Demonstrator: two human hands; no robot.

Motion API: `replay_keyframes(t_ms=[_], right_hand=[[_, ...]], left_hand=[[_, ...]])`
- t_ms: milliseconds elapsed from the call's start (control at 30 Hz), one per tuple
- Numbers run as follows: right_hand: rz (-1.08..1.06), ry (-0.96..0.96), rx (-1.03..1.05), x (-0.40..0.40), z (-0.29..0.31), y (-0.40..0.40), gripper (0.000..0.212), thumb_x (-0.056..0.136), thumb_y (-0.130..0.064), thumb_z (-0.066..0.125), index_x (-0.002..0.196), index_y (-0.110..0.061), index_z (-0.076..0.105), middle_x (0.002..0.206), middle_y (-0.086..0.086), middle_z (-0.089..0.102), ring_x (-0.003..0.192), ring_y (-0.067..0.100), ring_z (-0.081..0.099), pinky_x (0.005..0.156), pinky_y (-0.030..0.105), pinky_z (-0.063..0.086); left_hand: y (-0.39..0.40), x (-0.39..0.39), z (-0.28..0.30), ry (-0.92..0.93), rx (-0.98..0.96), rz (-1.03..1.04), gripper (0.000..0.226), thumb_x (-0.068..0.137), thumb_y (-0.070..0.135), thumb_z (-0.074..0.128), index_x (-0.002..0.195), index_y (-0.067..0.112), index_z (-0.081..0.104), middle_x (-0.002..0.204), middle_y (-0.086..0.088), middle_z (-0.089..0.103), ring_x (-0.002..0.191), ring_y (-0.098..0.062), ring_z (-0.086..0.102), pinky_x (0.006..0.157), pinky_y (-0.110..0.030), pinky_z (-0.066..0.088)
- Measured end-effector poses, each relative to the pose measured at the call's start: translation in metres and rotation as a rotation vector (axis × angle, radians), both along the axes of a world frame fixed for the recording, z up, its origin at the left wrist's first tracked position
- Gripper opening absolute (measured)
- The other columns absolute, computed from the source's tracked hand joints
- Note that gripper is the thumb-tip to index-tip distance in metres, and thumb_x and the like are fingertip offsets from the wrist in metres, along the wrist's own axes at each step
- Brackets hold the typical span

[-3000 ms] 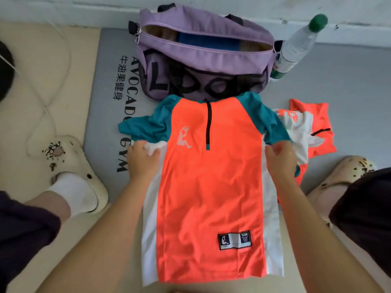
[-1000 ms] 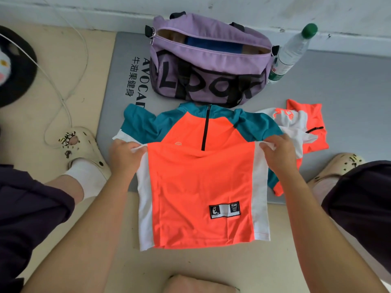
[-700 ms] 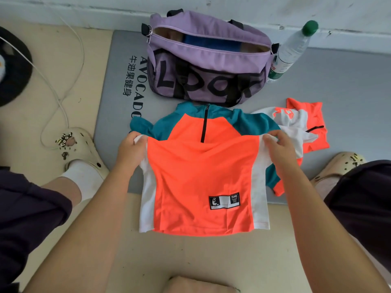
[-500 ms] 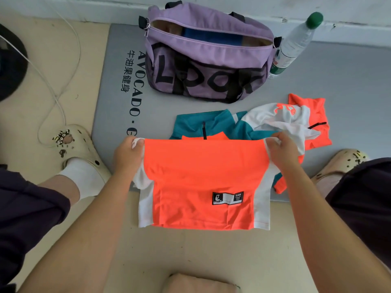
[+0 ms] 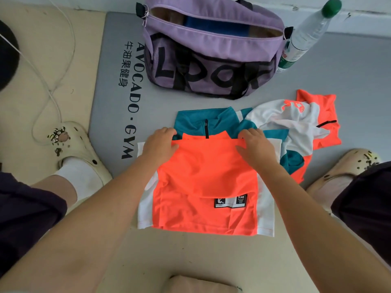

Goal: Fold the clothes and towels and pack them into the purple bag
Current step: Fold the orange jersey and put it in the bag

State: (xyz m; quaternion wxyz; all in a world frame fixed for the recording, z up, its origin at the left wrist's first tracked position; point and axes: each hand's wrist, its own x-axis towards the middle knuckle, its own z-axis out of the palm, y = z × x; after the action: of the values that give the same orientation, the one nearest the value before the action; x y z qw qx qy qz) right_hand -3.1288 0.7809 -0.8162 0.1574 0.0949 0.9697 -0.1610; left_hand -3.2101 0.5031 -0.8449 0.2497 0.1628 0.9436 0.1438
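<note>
The step in hand looks like the fold of the orange jersey (image 5: 203, 178), which lies at the centre of the frame, half on the grey gym mat (image 5: 349, 66) and half on the beige floor, its lower part doubled up over the teal collar end. The left hand (image 5: 159, 145) and the right hand (image 5: 255, 144) rest on the folded top edge, fingers mostly straight and pressing the cloth flat, gripping nothing so far as can be seen. The next move probably calls for another fold to make the bundle small enough for the purple bag (image 5: 211, 49), which stands unzipped at upper centre with something blue inside. A second crumpled orange and white garment (image 5: 296, 123) waits at right, touching the jersey. The mat reads "AVOCADO · GYM" beside Chinese characters; the bag bears large black letters, partly creased; the jersey's black patch (image 5: 230, 202) shows "TEAM". The label on the water bottle (image 5: 304, 37) is illegible.
</note>
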Motion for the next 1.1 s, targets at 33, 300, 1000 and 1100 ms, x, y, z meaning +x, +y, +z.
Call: replay_keyframes(t_ms=[33,300,1000,1100], right_hand=[[-0.002,-0.017,0.0,-0.001,-0.002,0.001,0.023,0.088,-0.018,0.061,0.107,-0.005,0.058,0.105,0.01,0.058,0.107,0.028,0.046,0.074,0.042,0.047],[0.091,-0.198,0.111,-0.008,-0.001,0.016,0.024,0.091,-0.025,0.059,0.099,-0.002,0.062,0.105,0.014,0.052,0.108,0.03,0.042,0.081,0.042,0.046],[-0.002,0.204,0.016,-0.051,0.171,0.038,0.052,0.083,-0.065,0.057,0.074,-0.015,0.049,0.076,0.005,0.051,0.084,0.031,0.054,0.069,0.036,0.039],[-0.05,0.456,0.052,-0.067,0.228,0.039,0.054,0.083,-0.061,0.058,0.088,-0.008,0.06,0.09,0.014,0.058,0.093,0.034,0.054,0.079,0.039,0.044]], left_hand=[[-0.002,-0.004,-0.002,-0.012,-0.044,-0.014,0.038,0.091,0.031,0.064,0.125,0.015,0.055,0.125,-0.006,0.057,0.117,-0.027,0.05,0.094,-0.041,0.042],[-0.007,-0.019,0.001,-0.179,-0.137,-0.098,0.023,0.085,0.038,0.069,0.081,0.017,0.061,0.104,-0.006,0.056,0.108,-0.025,0.05,0.083,-0.038,0.046],[-0.024,-0.064,0.187,0.196,0.09,0.099,0.057,0.076,0.067,0.067,0.064,0.014,0.051,0.067,-0.001,0.051,0.068,-0.022,0.052,0.055,-0.033,0.031],[-0.021,-0.077,0.248,0.466,0.174,0.106,0.053,0.079,0.064,0.065,0.082,0.011,0.062,0.084,-0.007,0.053,0.086,-0.025,0.05,0.074,-0.038,0.039]])
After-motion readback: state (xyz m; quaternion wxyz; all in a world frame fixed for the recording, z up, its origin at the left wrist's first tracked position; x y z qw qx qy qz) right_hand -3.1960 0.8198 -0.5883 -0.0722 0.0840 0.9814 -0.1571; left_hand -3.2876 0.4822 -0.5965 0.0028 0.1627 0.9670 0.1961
